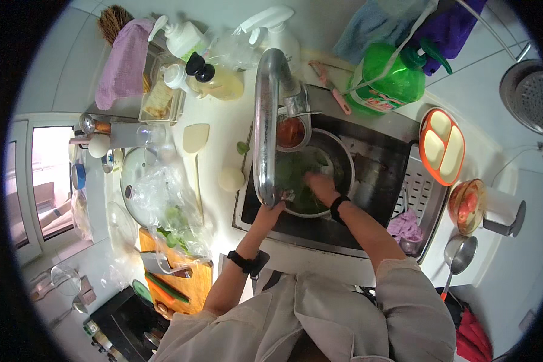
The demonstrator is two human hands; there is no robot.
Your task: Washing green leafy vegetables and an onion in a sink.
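Observation:
Leafy greens lie in water in a round metal pot, which stands in the sink. My right hand reaches into the pot among the leaves, its fingers smeared by motion. At the pot's near left rim is my left hand, partly hidden behind the tall metal faucet, so its fingers do not show well. Touching the pot's far side, a smaller metal bowl contains something reddish-brown.
On the left are a cutting board with a cleaver and cucumber, and a plastic bag of greens. A green soap bottle stands behind the sink. A divided orange-rimmed plate and drain basket are right.

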